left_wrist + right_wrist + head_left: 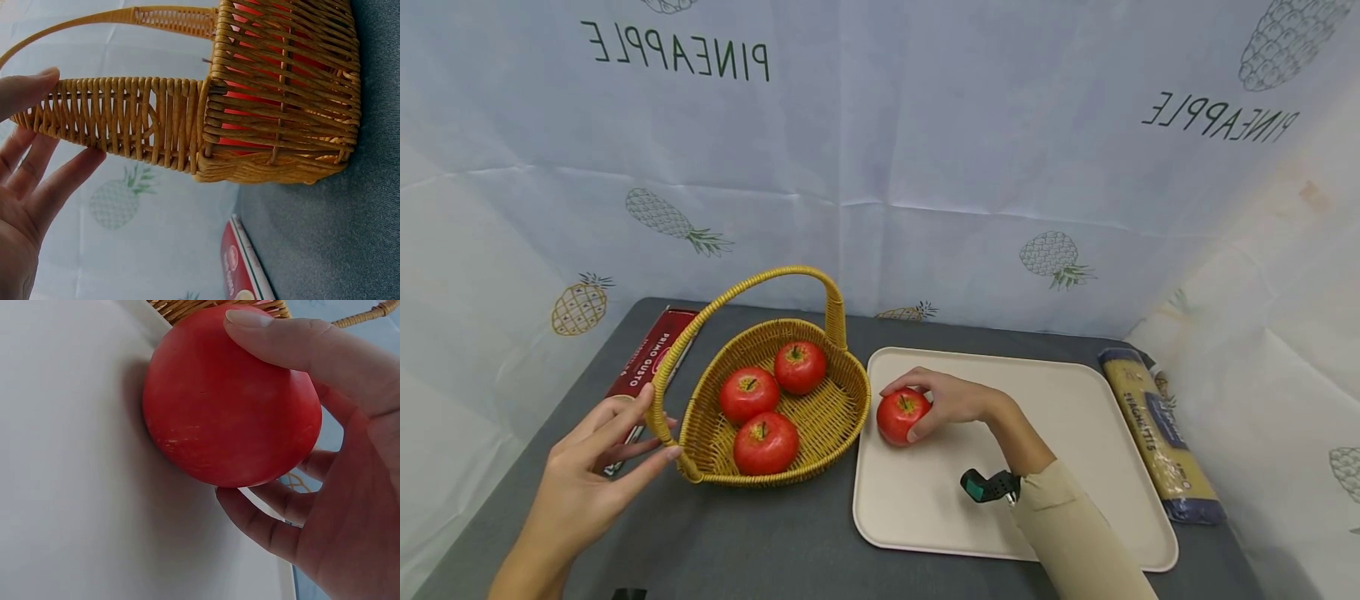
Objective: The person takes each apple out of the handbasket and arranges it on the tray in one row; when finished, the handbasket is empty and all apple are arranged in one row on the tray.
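Left hand [587, 468] grips the handle [836, 321] of the basket [823, 412], which stands left of the tray [1097, 446] and contains three apples [766, 444]. Right hand [953, 402] grips another apple [898, 417] at the tray's left side; whether that apple touches the tray cannot be determined.

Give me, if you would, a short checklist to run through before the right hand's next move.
1. Right hand holding the apple: ok, thumb and fingers around it.
2. Left hand on the basket handle: ok, thumb and fingers on opposite sides.
3. Basket standing upright on the table: ok.
4. Room beside the three apples inside: ok, bare weave shows toward the tray.
5. Apple lifted off the tray: cannot tell, contact unclear.
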A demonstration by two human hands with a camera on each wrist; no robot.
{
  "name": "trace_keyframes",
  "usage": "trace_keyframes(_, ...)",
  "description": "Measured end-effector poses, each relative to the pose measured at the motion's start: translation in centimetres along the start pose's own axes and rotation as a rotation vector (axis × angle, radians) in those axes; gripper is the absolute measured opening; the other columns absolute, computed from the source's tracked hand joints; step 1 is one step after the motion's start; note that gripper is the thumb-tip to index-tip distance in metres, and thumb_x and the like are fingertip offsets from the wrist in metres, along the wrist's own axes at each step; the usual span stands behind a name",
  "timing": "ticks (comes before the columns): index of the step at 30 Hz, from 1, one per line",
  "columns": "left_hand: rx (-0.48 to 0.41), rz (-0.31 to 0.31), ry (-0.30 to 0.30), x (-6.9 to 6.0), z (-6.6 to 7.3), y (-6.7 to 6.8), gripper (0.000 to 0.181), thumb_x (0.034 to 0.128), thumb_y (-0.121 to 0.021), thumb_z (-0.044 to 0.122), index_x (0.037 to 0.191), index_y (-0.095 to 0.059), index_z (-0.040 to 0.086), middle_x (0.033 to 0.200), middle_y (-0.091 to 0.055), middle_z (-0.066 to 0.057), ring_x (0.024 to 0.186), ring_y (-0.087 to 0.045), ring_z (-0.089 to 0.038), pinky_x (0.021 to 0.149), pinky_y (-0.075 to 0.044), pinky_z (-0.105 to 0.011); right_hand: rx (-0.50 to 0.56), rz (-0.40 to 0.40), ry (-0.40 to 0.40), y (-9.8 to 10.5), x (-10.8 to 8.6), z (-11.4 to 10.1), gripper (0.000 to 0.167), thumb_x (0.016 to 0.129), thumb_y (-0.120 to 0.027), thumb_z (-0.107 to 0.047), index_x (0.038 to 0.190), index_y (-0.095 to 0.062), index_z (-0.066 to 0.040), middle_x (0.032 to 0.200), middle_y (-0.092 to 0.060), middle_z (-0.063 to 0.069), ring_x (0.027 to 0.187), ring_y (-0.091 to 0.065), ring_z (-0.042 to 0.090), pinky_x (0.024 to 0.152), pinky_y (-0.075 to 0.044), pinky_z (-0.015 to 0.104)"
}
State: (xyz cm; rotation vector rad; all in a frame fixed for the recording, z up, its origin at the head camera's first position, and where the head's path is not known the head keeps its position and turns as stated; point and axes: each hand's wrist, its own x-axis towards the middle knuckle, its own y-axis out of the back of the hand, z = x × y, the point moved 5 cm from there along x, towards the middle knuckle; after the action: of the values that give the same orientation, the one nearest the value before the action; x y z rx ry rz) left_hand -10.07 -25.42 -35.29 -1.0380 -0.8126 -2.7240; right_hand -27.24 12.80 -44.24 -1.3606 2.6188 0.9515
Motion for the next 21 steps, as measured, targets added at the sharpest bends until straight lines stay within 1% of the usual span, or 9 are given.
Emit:
trace_keyframes(2,0.009,-0.003,0.020,-0.04,-0.01,-0.02,0.080,0.0693,-0.085,-0.012,0.142,-0.052,-0.011,0.110,-0.061,0.010,0.102,-0.066,0.006,0.080,-0.058,-0.008,-0.012,-0.001,0.000,0.05,0.10,-0.02,0.065,0.078,-0.084,-0.021,0.139,-0.061,-0.027,0.141,-0.054,0.005,0.130,-0.050,0.025,0.102,-0.057,0.036)
trace_keyframes(6,0.060,-0.020,0.094,-0.07,-0.05,-0.13,0.094,0.0572,-0.080,-0.032,0.144,-0.051,-0.008,0.110,-0.058,0.017,0.102,-0.065,0.011,0.079,-0.058,-0.007,-0.021,-0.006,-0.006,0.12,0.28,0.01,0.065,0.078,-0.084,-0.021,0.139,-0.061,-0.026,0.140,-0.054,0.005,0.128,-0.051,0.024,0.102,-0.056,0.035)
trace_keyframes(8,0.073,-0.022,0.111,-0.04,-0.02,-0.16,0.097,0.0543,-0.077,-0.036,0.144,-0.051,-0.008,0.110,-0.057,0.019,0.101,-0.064,0.012,0.079,-0.057,-0.007,-0.023,-0.013,-0.012,0.16,0.36,0.01,0.065,0.078,-0.085,-0.020,0.139,-0.061,-0.026,0.140,-0.054,0.004,0.128,-0.051,0.024,0.102,-0.056,0.035)
trace_keyframes(10,0.077,-0.021,0.110,0.02,0.06,-0.16,0.097,0.0539,-0.077,-0.037,0.143,-0.052,-0.009,0.110,-0.057,0.019,0.101,-0.063,0.012,0.079,-0.057,-0.007,-0.024,-0.021,-0.020,0.19,0.45,0.01,0.065,0.078,-0.085,-0.021,0.139,-0.061,-0.027,0.140,-0.054,0.004,0.128,-0.051,0.024,0.101,-0.056,0.035)
trace_keyframes(17,0.090,-0.020,0.061,0.12,0.17,-0.12,0.096,0.0546,-0.080,-0.032,0.143,-0.054,-0.007,0.109,-0.057,0.019,0.101,-0.060,0.011,0.078,-0.057,-0.006,-0.063,-0.061,-0.044,0.41,0.75,-0.46,0.064,0.078,-0.085,-0.021,0.137,-0.061,-0.028,0.138,-0.055,0.004,0.127,-0.051,0.024,0.100,-0.057,0.036)
trace_keyframes(20,0.078,-0.014,0.062,0.12,0.15,-0.09,0.096,0.0540,-0.079,-0.033,0.143,-0.054,-0.007,0.108,-0.057,0.018,0.101,-0.060,0.009,0.079,-0.057,-0.006,-0.061,-0.072,-0.054,0.42,0.83,-0.58,0.063,0.078,-0.085,-0.020,0.136,-0.061,-0.027,0.137,-0.054,0.005,0.127,-0.051,0.026,0.100,-0.057,0.038)
trace_keyframes(21,0.065,-0.009,0.051,0.11,0.12,-0.05,0.094,0.0554,-0.080,-0.032,0.142,-0.054,-0.008,0.108,-0.058,0.016,0.100,-0.060,0.008,0.079,-0.057,-0.006,-0.058,-0.074,-0.057,0.40,0.86,-0.61,0.063,0.078,-0.086,-0.020,0.136,-0.061,-0.027,0.137,-0.054,0.005,0.127,-0.050,0.026,0.100,-0.057,0.037)
